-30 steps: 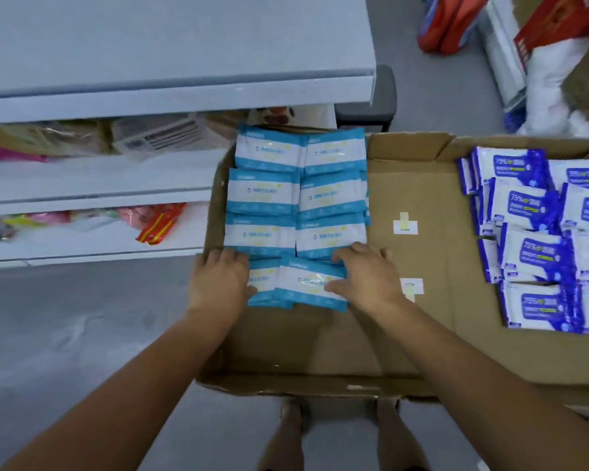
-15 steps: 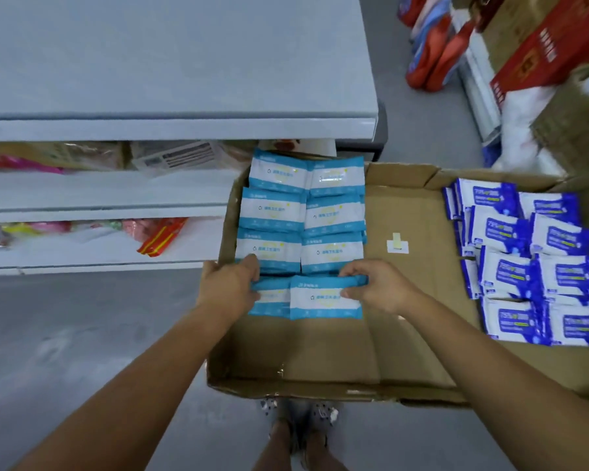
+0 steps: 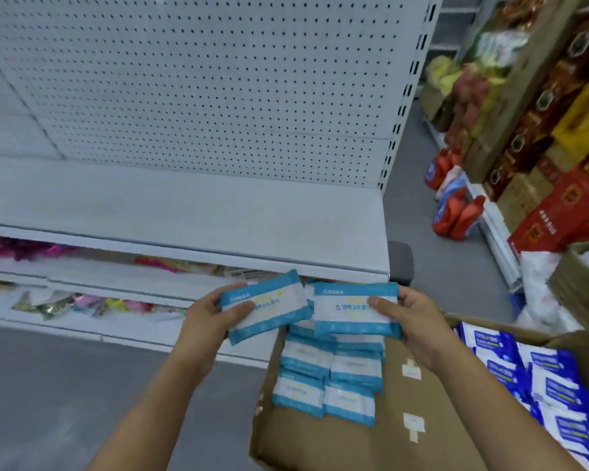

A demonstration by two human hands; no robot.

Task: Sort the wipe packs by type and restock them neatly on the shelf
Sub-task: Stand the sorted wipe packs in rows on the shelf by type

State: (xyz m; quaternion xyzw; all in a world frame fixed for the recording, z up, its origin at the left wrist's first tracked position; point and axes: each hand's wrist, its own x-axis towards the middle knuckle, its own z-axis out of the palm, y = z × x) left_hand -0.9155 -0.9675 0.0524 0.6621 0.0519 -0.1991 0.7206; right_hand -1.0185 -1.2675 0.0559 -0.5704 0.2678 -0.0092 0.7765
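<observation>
Both hands have risen out of the cardboard box [image 3: 320, 443], each bringing up one light-blue wipe pack; half a second ago they lay on the nearest row inside it. The left hand [image 3: 208, 321] grips the tilted pack [image 3: 269, 304] above the box's far left corner, thumb across its face and fingers curled underneath. The right hand [image 3: 419, 321] grips the level pack [image 3: 354, 311] the same way, just right of the first, and their inner ends meet. This looks like the start of restocking: the white shelf [image 3: 184, 212] stands just beyond the box. Each pack is a flat, soft pouch, white in the middle with light-blue bands along both long edges. More light-blue packs [image 3: 327, 379] stay in two tidy columns in the box's left part; dark-blue packs [image 3: 541, 379] fill its right side, well apart.
</observation>
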